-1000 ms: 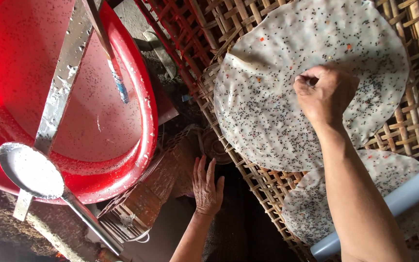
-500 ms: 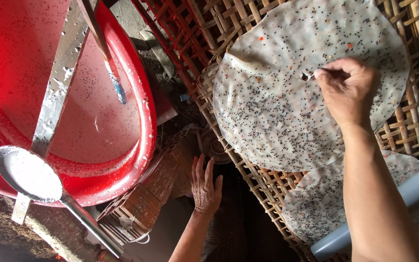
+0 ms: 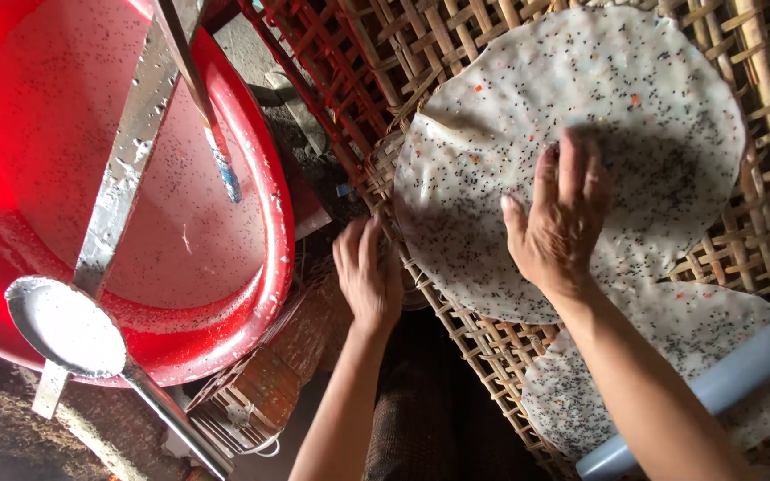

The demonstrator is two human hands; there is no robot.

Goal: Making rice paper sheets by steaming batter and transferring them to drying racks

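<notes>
Since half a second ago the right hand point(image 3: 561, 223) has let go its pinch and flattened, fingers spread and open, palm pressed on the round seed-speckled rice sheet point(image 3: 599, 116); the left hand point(image 3: 369, 274) has risen from below to the near edge of the woven bamboo rack point(image 3: 764, 232), fingers loosely extended and together, resting against the rim and gripping nothing that can be seen; whether its fingertips touch the sheet's edge cannot be told. The sheet lies flat on the rack, its left edge close to the rack's rim, its far and right edges leaving bare lattice around them; a second speckled sheet point(image 3: 670, 356) lies just below it on the same rack, the two overlapping or touching near the right wrist; a pale blue pipe point(image 3: 724, 383) crosses this lower sheet. To the left, well apart from both hands, a large red basin point(image 3: 269, 223) holds pale batter; a flat metal strip point(image 3: 126, 160) spans it, a blue-tipped stick point(image 3: 216, 151) leans inside, and a metal ladle point(image 3: 64, 325) coated in white rests on its near rim; dark open ground lies between basin and rack.
</notes>
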